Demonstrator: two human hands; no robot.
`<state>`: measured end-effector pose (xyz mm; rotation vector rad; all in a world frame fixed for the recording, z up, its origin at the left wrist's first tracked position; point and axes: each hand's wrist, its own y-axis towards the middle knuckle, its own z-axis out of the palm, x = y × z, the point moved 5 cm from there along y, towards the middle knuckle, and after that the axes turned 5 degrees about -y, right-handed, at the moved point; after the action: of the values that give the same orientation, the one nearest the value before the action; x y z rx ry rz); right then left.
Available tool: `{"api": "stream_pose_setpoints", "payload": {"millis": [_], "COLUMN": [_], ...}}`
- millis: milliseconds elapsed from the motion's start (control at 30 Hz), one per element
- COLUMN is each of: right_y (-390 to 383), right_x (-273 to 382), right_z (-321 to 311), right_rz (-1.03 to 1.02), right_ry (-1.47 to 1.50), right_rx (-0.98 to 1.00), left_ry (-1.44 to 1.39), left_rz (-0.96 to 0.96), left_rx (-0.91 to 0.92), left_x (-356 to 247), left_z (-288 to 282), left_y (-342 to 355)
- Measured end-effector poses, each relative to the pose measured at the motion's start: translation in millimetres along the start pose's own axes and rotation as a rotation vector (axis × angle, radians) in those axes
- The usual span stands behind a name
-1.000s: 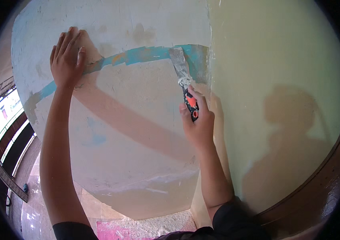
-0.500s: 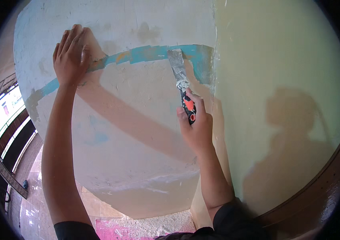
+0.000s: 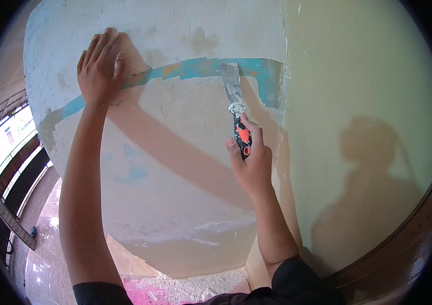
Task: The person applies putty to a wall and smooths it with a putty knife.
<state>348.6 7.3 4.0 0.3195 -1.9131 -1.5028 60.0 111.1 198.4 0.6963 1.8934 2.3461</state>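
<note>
My right hand [image 3: 252, 155] grips a putty knife [image 3: 232, 84] by its black and orange handle, the blade pointing up. The blade's tip lies against the turquoise strip [image 3: 203, 67] that crosses the white wall [image 3: 185, 117]. White, crusty residue coats the neck of the tool and part of the blade. Farther left, my left hand [image 3: 100, 68] rests on the wall with its fingers stretched out, holding nothing. Its heel is near the left part of the strip, where brownish patches show.
A yellowish-green wall [image 3: 322, 76] meets the white one at a corner on the right. Pale scrapings [image 3: 200, 285] lie on a pink sheet [image 3: 145, 292] at the foot of the wall. Tiled floor [image 3: 45, 244] and a railing [image 3: 10, 198] appear at the left.
The whole view has shifted slightly, so wall and hands appear farther right. The putty knife stays at about the same spot on the strip. My left hand remains on the wall.
</note>
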Motion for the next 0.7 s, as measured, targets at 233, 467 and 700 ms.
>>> {"api": "stream_pose_setpoints", "payload": {"millis": [233, 467, 700], "right_y": [2.0, 4.2, 3.4], "right_x": [9.3, 24.5, 27.0], "right_z": [2.4, 8.3, 8.8], "right_rz": [0.083, 0.158, 0.153], "right_ry": [-0.002, 0.010, -0.032], "right_rx": [0.064, 0.056, 0.021], "left_ry": [-0.019, -0.052, -0.111], "left_rz": [0.003, -0.025, -0.012], "left_rx": [-0.006, 0.030, 0.025], "left_x": [-0.7, -2.0, -4.7], "left_z": [0.2, 1.6, 4.7], "left_y": [0.0, 0.0, 0.8]}}
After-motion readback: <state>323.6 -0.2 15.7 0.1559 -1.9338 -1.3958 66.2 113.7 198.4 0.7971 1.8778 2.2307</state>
